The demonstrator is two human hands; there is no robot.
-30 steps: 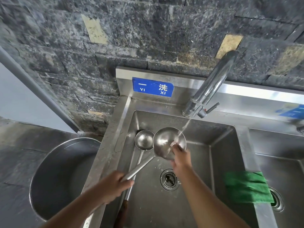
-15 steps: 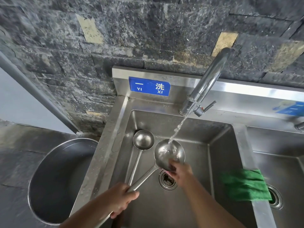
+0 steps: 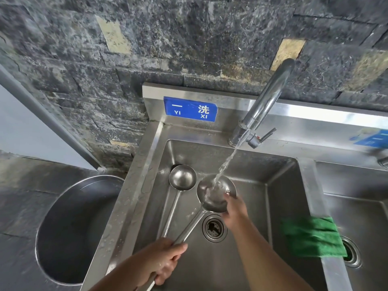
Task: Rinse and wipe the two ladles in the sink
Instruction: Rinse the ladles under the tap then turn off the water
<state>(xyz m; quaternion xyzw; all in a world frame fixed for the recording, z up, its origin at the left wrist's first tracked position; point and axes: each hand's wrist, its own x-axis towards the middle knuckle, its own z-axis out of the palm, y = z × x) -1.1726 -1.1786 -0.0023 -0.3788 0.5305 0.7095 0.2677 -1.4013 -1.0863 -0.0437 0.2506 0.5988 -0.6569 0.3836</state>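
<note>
Steel sink (image 3: 281,185): two ladles (image 3: 182,177), one green cloth (image 3: 312,238).

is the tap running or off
Running. A stream of water pours from the faucet into the bowl of the ladle that the left hand holds by its handle.

Dark stone wall (image 3: 147,49) behind a steel counter.
A few tan bricks (image 3: 286,51) break the grey; a blue sign (image 3: 190,109) sits on the backsplash, daylight even.
</note>
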